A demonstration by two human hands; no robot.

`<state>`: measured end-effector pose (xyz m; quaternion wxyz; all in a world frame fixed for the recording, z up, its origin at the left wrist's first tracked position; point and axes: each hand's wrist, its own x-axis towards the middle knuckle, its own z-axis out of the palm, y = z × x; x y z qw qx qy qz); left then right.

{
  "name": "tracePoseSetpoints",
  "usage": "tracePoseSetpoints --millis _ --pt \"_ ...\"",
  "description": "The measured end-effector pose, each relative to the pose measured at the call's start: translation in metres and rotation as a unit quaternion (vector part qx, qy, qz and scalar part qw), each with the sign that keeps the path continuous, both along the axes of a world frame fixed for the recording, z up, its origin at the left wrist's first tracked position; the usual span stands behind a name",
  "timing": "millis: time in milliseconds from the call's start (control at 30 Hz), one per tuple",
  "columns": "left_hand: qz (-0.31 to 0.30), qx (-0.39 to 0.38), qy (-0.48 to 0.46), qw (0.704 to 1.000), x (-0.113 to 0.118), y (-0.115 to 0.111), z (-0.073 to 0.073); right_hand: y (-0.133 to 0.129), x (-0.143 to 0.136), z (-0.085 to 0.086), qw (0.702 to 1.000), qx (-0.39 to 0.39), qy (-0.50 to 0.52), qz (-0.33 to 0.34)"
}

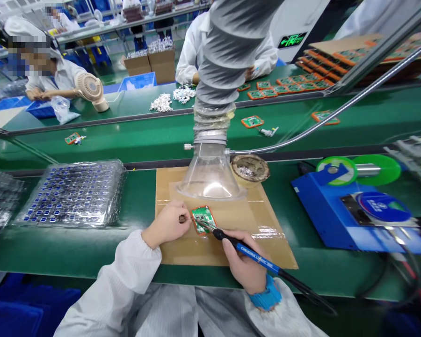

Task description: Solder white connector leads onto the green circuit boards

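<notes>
A green circuit board (203, 219) with an orange rim lies on a brown cardboard sheet (228, 252). My right hand (243, 260) is closed round the blue and black handle of a soldering iron (254, 255), whose metal tip reaches over the board. At the board's left edge, the fingers of my left hand (171, 223) are pinched together. A small dark brown spot shows at those fingers, but what they hold is too small to make out. Just above the board hangs the clear hood (212, 175) of a grey extraction hose (219, 61).
Beside the hood sits a round, stained pot (250, 168). To the right stands a blue solder-feeding machine (323, 210) with a green reel. Stacked clear trays (73, 194) of small blue parts lie left. A metal conduit (337, 110) crosses ahead; co-workers sit beyond the green belt (143, 133).
</notes>
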<state>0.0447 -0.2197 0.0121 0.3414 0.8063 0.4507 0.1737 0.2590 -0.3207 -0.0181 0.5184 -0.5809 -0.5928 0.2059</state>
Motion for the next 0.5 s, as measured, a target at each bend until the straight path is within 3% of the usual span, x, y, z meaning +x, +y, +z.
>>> tracePoseSetpoints --millis 500 --pt "0.014 0.011 0.015 1.000 0.0051 -0.0043 -0.0003 0.0013 0.0005 0.0011 1.000 -0.001 0.002 0.005"
